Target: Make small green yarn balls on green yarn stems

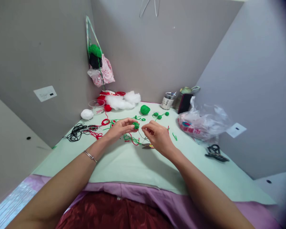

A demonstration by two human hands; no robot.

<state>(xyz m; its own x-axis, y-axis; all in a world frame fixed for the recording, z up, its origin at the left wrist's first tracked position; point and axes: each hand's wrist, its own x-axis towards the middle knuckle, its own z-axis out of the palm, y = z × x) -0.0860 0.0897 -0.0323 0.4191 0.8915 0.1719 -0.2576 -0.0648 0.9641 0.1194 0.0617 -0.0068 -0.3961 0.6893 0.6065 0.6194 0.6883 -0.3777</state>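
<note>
My left hand is closed around a small green yarn piece, pinched between thumb and fingertips. Just to its right, my right hand is closed in a pinch. Whatever its fingertips hold is too small to make out. A thin dark strand hangs below, between the two hands. Scissors lie under the right hand, partly covered by it. Loose green and red yarn ends are scattered on the table beneath the hands. Farther back sits a green yarn ball, with small green balls to its right.
Tangled black yarn, a white ball and a clear tub are at left. White stuffing lies at the back. On the right stand a pen tin, a phone, a plastic bag and a black hair claw.
</note>
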